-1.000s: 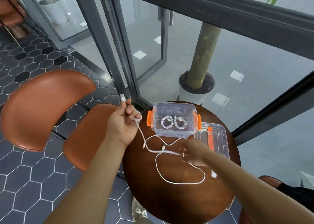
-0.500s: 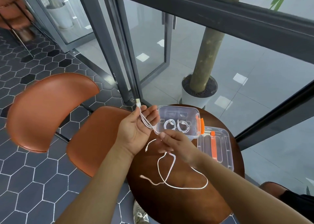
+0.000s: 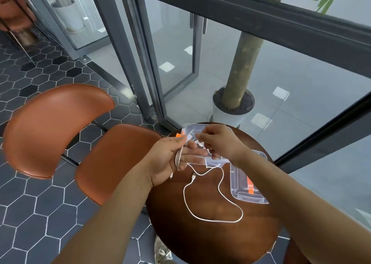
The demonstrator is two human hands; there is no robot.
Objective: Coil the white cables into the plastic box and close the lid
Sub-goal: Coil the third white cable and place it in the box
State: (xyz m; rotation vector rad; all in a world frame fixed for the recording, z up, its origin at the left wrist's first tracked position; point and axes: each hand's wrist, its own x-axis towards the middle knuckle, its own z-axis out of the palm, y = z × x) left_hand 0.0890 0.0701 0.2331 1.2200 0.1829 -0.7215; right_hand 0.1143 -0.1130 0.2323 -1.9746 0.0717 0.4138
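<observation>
A white cable (image 3: 220,185) lies in a loose loop on the round brown table (image 3: 200,233). Its upper part is wound in turns around my left hand (image 3: 170,157), which grips the strands in front of the box. My right hand (image 3: 218,141) pinches the cable just to the right and guides it over the left hand's fingers. The clear plastic box (image 3: 217,160) with orange clips stands at the table's far edge, mostly hidden behind both hands. Its clear lid (image 3: 249,189), with an orange clip, lies on the table to the right.
Two orange-brown chair seats (image 3: 54,127) stand left of the table on hexagon floor tiles. A potted tree (image 3: 232,103) stands beyond the glass wall behind the table. A shoe (image 3: 162,251) shows under the table's near edge.
My left hand turned and took more cable turns around it. My right hand rose from the table to the box front, and the loop on the table grew shorter.
</observation>
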